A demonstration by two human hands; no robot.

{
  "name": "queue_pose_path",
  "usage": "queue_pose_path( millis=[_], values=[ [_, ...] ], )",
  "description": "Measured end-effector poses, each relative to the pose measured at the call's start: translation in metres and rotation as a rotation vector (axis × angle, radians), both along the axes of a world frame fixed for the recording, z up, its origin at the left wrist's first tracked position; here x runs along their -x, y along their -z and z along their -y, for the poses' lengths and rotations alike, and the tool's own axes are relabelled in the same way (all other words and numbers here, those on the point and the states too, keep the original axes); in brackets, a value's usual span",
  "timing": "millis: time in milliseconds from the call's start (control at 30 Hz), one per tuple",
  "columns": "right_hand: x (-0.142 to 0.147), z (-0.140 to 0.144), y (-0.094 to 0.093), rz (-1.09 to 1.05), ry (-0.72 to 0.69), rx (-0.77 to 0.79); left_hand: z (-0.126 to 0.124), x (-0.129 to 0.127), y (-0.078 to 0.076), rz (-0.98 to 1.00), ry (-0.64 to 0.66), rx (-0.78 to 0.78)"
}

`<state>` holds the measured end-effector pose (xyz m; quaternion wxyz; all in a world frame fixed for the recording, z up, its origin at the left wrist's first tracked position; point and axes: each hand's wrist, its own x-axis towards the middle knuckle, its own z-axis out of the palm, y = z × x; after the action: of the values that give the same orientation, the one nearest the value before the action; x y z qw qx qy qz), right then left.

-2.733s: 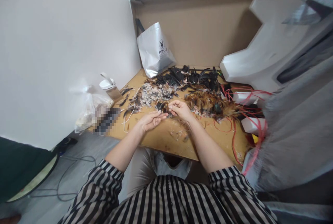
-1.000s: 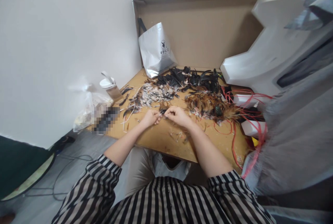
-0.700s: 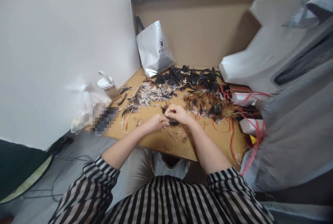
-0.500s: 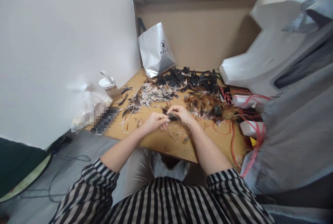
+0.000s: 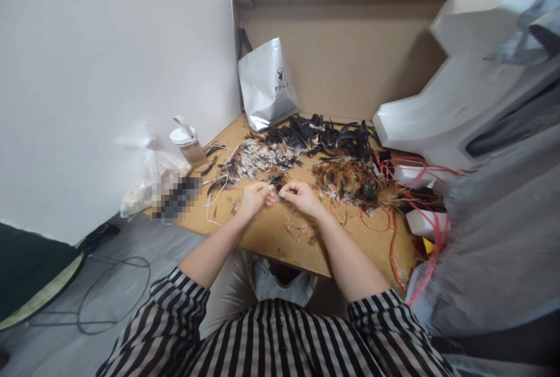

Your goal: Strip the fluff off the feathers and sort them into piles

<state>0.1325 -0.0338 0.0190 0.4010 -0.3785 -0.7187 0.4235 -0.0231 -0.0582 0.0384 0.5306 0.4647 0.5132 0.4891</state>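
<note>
A small tuft of dark and brown feathers (image 5: 276, 180) stands up between my two hands, over the front part of the table. My left hand (image 5: 257, 198) pinches it from the left with thumb and finger. From the other side, my right hand (image 5: 303, 198) has its thumb and forefinger pressed together at the tuft's lower end. The fine stems between the fingertips are too small to make out. Just beyond the hands lies a pile of grey-white feathers (image 5: 262, 156). A brown feather pile (image 5: 354, 181) is to the right, and black feathers (image 5: 332, 136) lie behind.
A silver bag (image 5: 266, 85) leans at the back against a cardboard panel (image 5: 350, 56). On the left stand a lidded cup (image 5: 190, 149) and a clear plastic bag (image 5: 149, 175). Red strings (image 5: 392, 243) trail at the right, near white blocks (image 5: 422, 222). Loose feather bits (image 5: 301, 229) lie in front.
The hands have drawn slightly apart; my left hand has moved a little left. The feather tuft now stands upright beyond the fingertips instead of lying across my right fingers. The view has shifted slightly.
</note>
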Motion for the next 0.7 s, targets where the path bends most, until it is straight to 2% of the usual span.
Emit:
queue_pose_path(
  millis=[167,267,400,500,600,667,700],
  values=[
    [0.003,0.002,-0.003,0.074,-0.024,-0.146,-0.006,0.0,0.014,0.048,-0.017,0.026],
    [0.004,0.004,-0.005,0.098,-0.021,-0.199,-0.007,0.001,0.021,-0.014,0.015,-0.016],
    [0.003,0.007,-0.011,0.157,-0.016,-0.292,-0.003,0.006,0.026,-0.316,0.134,-0.11],
    [0.002,0.01,-0.014,0.215,-0.047,-0.34,0.005,0.01,0.021,-0.58,0.286,-0.177],
    [-0.002,0.009,-0.015,0.206,-0.105,-0.282,0.014,0.013,0.01,-0.633,0.472,-0.311],
    [-0.004,0.007,-0.013,0.127,-0.145,-0.153,0.019,0.014,0.001,-0.55,0.551,-0.311],
    [-0.005,0.005,-0.012,0.07,-0.159,-0.075,0.021,0.014,-0.003,-0.484,0.549,-0.281]
  ],
)
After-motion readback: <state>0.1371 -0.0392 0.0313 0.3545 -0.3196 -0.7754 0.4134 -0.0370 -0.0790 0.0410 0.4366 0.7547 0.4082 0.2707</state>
